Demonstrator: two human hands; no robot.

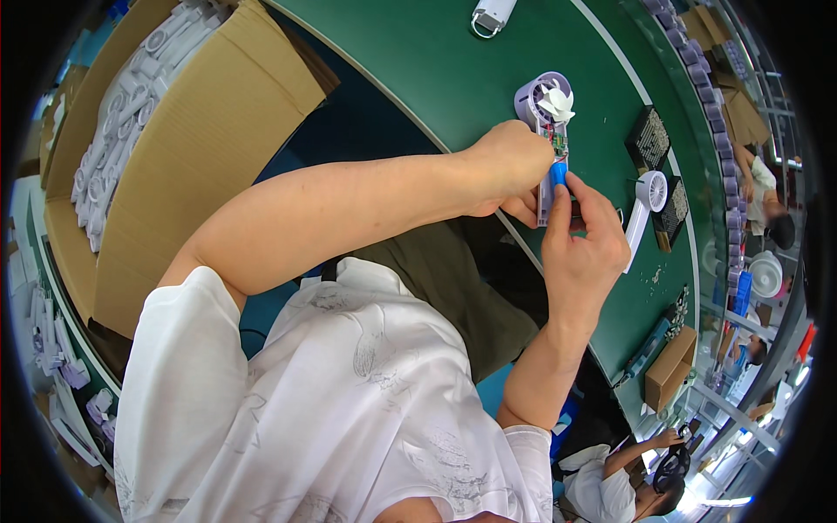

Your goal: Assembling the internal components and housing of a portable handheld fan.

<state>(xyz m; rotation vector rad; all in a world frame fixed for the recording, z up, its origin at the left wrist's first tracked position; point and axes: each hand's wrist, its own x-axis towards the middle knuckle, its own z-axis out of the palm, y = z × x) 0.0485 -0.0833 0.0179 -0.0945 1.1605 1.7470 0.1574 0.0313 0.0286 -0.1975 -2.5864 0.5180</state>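
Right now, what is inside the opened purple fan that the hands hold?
Inside the purple fan show a white impeller, a circuit board and a blue cylindrical cell. The left hand and right hand cover the lower handle.

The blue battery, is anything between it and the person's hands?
No. The right hand pinches the blue battery directly at the open fan handle, and the left hand grips that handle. Nothing visible lies between them.

A long green work surface with a white stripe [453,78] curves across a factory room, with open brown cardboard boxes [209,131] to the left and bright light glaring at the lower right.
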